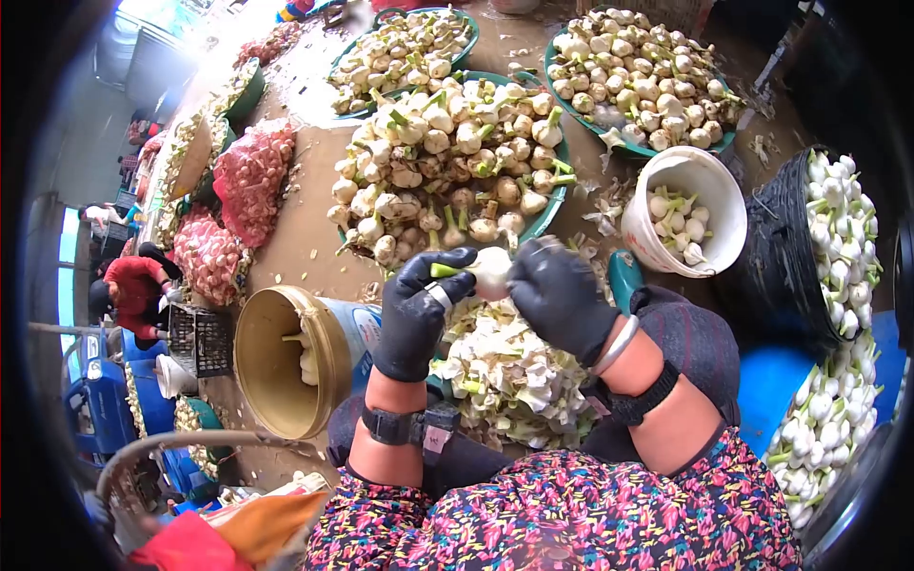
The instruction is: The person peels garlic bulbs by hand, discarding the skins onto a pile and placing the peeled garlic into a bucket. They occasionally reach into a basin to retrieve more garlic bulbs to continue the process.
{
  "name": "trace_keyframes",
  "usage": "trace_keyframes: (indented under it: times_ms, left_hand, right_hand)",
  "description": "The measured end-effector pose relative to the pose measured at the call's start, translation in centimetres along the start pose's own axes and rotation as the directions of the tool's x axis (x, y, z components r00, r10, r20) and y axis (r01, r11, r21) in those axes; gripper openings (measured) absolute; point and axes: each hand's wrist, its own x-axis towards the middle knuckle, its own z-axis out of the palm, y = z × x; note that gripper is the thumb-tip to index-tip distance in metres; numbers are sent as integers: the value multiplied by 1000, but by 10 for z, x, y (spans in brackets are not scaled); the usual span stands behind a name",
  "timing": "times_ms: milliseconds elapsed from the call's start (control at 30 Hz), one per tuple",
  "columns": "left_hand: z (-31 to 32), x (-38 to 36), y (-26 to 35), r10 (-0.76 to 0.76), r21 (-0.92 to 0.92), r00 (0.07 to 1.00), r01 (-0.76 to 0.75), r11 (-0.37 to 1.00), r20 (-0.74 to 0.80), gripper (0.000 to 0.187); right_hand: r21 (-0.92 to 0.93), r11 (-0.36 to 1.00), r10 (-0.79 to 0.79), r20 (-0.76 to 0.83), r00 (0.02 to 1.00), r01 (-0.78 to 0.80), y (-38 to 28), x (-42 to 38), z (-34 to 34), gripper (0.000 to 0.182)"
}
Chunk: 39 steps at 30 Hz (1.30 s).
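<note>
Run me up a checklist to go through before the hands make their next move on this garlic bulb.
1. Left hand has hold of the garlic bulb at its green stem end: ok.
2. Right hand at the other side of the bulb: ok.
3. Tool in the right hand, and where any edge points: cannot tell, the fingers hide it.
4. Dark gloves on both hands: ok.
5. White bucket has room above the bulbs inside: ok.
6. Space under the hands free of peelings: not ok, they are heaped there.
</note>
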Motion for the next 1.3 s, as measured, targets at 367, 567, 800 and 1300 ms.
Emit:
trace_keyframes:
  times_ms: [367,567,800,1300]
  left_hand:
    - [9,0,-2,-7,-198,995,-12,980,-95,23]
    - [26,4,0,531,550,841,-495,673,106,20]
    - [26,2,-10,162,-24,976,-167,986,-145,20]
    - [8,-5,-20,366,122,931,-365,923,14,24]
  right_hand:
    - [562,798,283,-35,959,-215,6,6,-2,17]
    - [150,988,77,-295,952,-34,4,7,20,16]
    - [40,970,239,-297,924,-238,8,9,8,12]
    - [905,260,425,205,882,-335,-4,12,-11,27]
